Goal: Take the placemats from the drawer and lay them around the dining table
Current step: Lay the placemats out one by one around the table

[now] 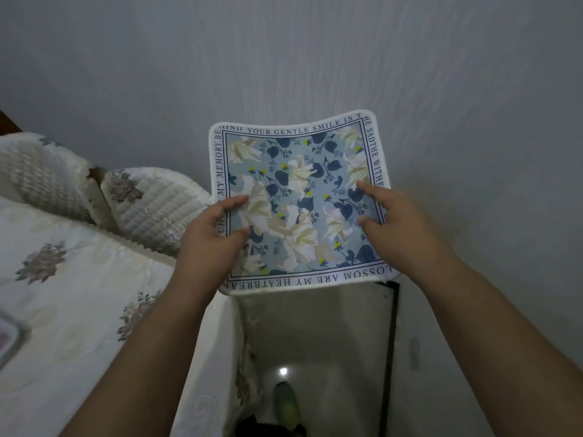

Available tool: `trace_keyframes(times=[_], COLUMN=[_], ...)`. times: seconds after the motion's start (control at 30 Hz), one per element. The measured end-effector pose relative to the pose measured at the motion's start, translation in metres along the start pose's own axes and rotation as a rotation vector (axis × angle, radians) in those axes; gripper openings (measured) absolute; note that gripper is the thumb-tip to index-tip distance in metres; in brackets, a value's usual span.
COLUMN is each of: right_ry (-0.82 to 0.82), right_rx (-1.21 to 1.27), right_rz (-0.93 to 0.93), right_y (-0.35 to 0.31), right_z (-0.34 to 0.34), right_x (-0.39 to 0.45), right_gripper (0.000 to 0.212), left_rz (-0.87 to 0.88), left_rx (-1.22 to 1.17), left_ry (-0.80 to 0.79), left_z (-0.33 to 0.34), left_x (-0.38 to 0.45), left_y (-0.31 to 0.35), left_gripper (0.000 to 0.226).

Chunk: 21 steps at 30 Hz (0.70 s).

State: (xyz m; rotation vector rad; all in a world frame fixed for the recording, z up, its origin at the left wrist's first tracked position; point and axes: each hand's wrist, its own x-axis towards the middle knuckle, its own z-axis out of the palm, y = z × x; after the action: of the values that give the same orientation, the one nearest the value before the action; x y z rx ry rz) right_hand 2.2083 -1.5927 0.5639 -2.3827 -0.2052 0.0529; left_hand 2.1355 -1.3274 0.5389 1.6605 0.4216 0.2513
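The placemat (299, 200) lies flat between both hands, left hand (209, 238) and right hand (394, 225) pinching its opposite side edges, with the cloth-covered tabletop (63, 279) off to the left.

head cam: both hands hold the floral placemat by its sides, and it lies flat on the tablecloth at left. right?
Not quite. In the head view the left hand and right hand do hold the placemat by its sides, but it is held up in the air, beside the tablecloth, not lying on it.

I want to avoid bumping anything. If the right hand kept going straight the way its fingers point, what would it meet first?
The right hand holds the placemat, fingers pointing up-left across it. Beyond the mat only the grey wall shows; depth is unclear.
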Motion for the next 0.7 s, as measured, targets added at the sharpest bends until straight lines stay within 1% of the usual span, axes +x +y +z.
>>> trace_keyframes(times=[0.13, 0.33, 0.53, 0.7], right_ry=[-0.034, -0.098, -0.200, -0.309], right_rx=[0.010, 0.012, 0.038, 0.068], right_rz=[-0.041, -0.130, -0.230, -0.330], right_y=[-0.015, -0.040, -0.052, -0.058], right_z=[0.016, 0.036, 0.061, 0.071], right_x=[0.037, 0.089, 0.153, 0.219], right_gripper=[0.056, 0.054, 0.053, 0.052], left_rz=[0.014, 0.000, -0.011, -0.047], left_rx=[0.014, 0.004, 0.028, 0.066], left_ry=[0.048, 0.160, 0.306, 0.466], left_z=[-0.013, -0.031, -0.037, -0.022], left_x=[0.031, 0.059, 0.088, 0.112], left_y=[0.003, 0.001, 0.003, 0.012], left_gripper=[0.050, 0.050, 0.049, 0.049])
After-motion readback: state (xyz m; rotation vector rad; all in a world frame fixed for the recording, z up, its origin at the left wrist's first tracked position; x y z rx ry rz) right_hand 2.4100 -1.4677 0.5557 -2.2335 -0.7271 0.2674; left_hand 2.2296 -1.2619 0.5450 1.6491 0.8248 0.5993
